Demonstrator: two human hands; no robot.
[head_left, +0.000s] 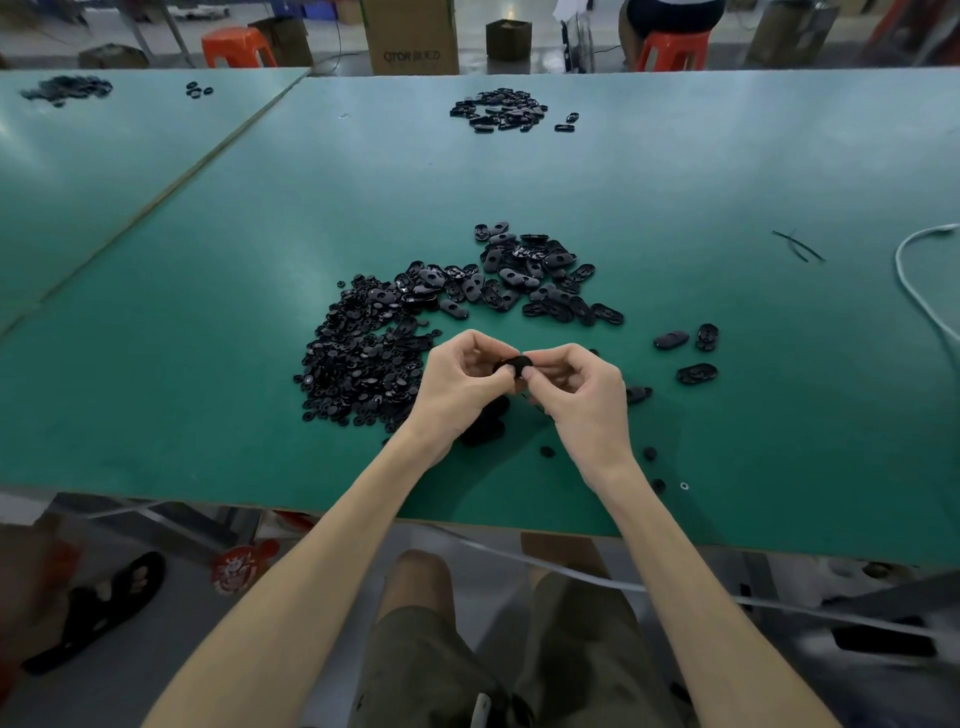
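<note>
Pinching a black part (511, 365) btwn left hand (460, 387) & right hand (579, 397), both w/ fingers curled round it, just above table (208, 312). Held near front edge, beside pile of discs (358, 369); oval shells (530, 280) heaped behind.

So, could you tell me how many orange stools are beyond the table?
2. The left stool stands beside a box; the right stool has a person seated. More may be hidden.
</note>
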